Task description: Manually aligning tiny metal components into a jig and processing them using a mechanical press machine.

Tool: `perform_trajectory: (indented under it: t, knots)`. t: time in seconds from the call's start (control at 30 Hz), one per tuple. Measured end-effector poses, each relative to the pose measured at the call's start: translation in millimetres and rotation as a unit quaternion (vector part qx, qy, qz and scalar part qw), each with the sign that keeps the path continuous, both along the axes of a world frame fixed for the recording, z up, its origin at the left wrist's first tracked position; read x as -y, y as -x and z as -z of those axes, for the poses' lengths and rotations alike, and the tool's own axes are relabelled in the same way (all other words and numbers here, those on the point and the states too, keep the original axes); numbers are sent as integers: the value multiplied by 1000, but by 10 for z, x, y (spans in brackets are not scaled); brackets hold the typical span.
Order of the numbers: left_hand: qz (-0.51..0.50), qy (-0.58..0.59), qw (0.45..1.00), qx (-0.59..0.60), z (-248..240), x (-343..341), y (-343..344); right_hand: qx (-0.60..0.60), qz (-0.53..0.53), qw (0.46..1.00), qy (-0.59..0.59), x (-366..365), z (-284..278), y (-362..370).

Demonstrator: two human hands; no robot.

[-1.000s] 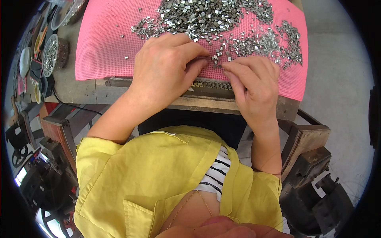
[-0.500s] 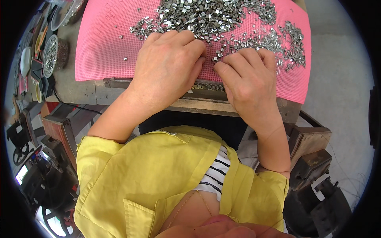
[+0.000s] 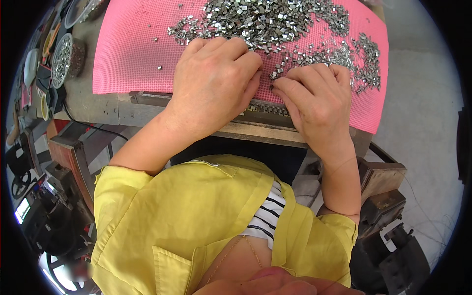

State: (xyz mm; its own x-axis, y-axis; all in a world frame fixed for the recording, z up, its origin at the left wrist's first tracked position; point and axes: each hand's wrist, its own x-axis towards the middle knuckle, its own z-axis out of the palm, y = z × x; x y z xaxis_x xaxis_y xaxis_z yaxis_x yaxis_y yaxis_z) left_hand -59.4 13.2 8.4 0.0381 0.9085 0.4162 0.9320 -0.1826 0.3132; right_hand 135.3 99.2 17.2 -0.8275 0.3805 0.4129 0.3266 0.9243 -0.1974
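Left hand [image 3: 214, 83] curls over a pink mat [image 3: 130, 61] (whether gripping anything, unclear). Right hand [image 3: 318, 101] pinches a small dark piece [image 3: 271, 87] near silvery metal bits [image 3: 260, 25].

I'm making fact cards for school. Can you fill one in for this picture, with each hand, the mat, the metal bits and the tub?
Left hand: curled, grip hidden
Right hand: seems to pinch a small dark piece
Mat: pink, on table
Metal bits: heaped on the mat, beyond the hands
Tub: round, silvery pieces inside, left of mat

piled pieces [image 3: 258, 24] lie on mat [image 3: 129, 61] beyond hands [image 3: 212, 81]
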Motion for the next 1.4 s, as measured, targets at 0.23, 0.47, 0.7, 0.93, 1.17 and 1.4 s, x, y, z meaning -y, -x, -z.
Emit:
perform_trajectory:
  t: [0.23,0.47,0.7,0.93,1.17,1.4]
  knots:
    - [20,3,1000,-11,-24,-8,8,32,-22,999,17,-18,-32,27]
    - [18,2,999,-30,-10,-16,21,-27,20,994,103,121,-76,-31]
    - [55,34,997,50,-34,72,-15,-77,66,982,162,419,20,-162]
    - [27,27,989,143,-12,118,23,-112,60,984,122,463,113,-136]
    - [53,46,994,85,-67,32,-6,-109,59,987,98,471,124,-104]
    - [93,39,995,2,-64,-31,-8,-106,55,988,98,479,112,-91]
